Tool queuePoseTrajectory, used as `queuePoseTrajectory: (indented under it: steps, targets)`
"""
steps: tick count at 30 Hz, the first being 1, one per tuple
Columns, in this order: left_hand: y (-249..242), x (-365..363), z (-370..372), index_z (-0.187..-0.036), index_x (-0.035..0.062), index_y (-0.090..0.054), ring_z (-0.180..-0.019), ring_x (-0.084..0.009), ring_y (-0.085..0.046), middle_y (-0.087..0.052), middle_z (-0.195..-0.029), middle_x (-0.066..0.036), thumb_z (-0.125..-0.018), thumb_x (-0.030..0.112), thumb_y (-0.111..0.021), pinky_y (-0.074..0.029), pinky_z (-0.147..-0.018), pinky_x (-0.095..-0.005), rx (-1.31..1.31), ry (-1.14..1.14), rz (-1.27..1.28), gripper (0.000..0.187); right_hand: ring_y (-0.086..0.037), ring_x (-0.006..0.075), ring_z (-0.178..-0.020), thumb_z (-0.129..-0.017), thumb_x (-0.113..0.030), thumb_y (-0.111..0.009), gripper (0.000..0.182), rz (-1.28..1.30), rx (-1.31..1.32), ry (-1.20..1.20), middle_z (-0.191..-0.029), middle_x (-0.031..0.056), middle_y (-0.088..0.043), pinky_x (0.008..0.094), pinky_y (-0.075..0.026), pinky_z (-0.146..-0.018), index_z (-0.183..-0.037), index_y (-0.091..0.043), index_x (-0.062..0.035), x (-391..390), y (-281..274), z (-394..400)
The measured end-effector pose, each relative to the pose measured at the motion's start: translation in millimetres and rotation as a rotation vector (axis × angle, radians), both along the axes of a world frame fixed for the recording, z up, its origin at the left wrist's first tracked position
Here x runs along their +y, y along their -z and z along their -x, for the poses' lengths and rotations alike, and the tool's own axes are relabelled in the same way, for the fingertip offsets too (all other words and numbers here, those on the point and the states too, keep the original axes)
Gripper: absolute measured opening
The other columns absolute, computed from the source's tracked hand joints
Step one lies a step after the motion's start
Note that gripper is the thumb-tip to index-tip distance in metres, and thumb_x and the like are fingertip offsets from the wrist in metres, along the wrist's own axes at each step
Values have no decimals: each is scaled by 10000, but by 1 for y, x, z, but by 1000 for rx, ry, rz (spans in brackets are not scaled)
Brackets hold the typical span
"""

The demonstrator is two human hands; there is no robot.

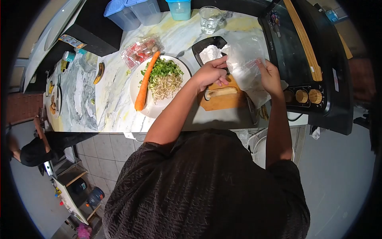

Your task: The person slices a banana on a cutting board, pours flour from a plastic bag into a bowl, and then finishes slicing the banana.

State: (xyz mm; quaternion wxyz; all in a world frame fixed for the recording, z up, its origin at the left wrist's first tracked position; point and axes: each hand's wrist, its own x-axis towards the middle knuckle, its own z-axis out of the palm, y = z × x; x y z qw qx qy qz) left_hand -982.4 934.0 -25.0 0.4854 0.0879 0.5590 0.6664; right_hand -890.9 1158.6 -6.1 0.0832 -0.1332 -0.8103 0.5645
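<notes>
A clear plastic bag [243, 59] is stretched between my two hands, with some white stuff showing inside. My left hand [211, 74] pinches its left edge between thumb and fingers, close over a black plate [197, 48] that bears a heap of white powder [211, 54]. On the bag's right side my right hand [271, 77] is closed on the plastic. Below the bag lies a wooden cutting board [223, 104] with a peeled banana [222, 92] on it. A knife [251, 109] sits at the board's right side, partly hidden by the bag.
Left of my hands, a white plate [137, 85] holds a carrot [147, 81], chopped greens [169, 68] and bean sprouts [162, 89]. Behind it is a packet of red items [142, 51]. A glass of water [209, 20] stands at the back; a black oven [296, 51] borders the right.
</notes>
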Motion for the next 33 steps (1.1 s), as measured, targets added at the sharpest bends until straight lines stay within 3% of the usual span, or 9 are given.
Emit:
queuePoseTrajectory:
  steps: [3,6,9,13,18,21,33]
  targets:
    - [6,1,1,-1516,72,-277,-761,-156,-672,-440,-1466,-125,-761,-34,-530,-489,-595,-239,89,2,136,803,-562,61,-820,-1013,-261,-527,309,3,-25,-8,-892,19,-688,247,-467,-759,-1055,-684,2,2,2,1]
    - [10,0,3,-1485,38,-321,-748,-149,-666,-463,-1441,-118,-764,-23,-531,-486,-586,-237,-49,-19,-8,753,-559,61,-822,-1012,-255,-529,305,-11,-11,-11,-898,21,-686,248,-467,-760,-1076,-676,4,1,0,1]
    - [9,1,3,-1434,4,-384,-730,-140,-661,-474,-1426,-111,-778,-20,-528,-482,-574,-225,29,-30,135,672,-563,62,-865,-1025,-251,-501,318,5,-62,-15,-946,13,-679,239,-458,-794,-1080,-666,15,1,-2,2]
    - [6,-2,7,-1394,-12,-429,-721,-135,-658,-508,-1385,-97,-778,-13,-528,-478,-564,-214,-35,50,50,623,-563,61,-867,-1024,-243,-501,312,-25,-48,-21,-946,12,-680,241,-457,-796,-1078,-665,18,0,-3,4]
    - [6,0,4,-1267,2,-544,-692,-108,-640,-624,-1201,-64,-777,-8,-534,-476,-552,-204,-144,-28,-15,490,-554,62,-823,-1016,-241,-515,308,-47,-18,-42,-913,35,-680,240,-463,-765,-1082,-657,24,6,-5,7]
    - [13,2,6,-1245,3,-558,-678,-101,-634,-630,-1191,-62,-776,-15,-532,-475,-547,-203,-91,46,-63,470,-549,57,-824,-1020,-240,-508,310,-10,33,-42,-905,29,-677,238,-458,-768,-1081,-656,26,0,-1,9]
    - [9,3,4,-1310,8,-498,-667,-116,-625,-597,-1272,-67,-749,-77,-523,-481,-556,-214,-61,-21,-67,567,-541,55,-854,-1025,-267,-504,336,-30,43,-57,-924,23,-675,240,-453,-789,-1100,-648,27,0,-3,9]
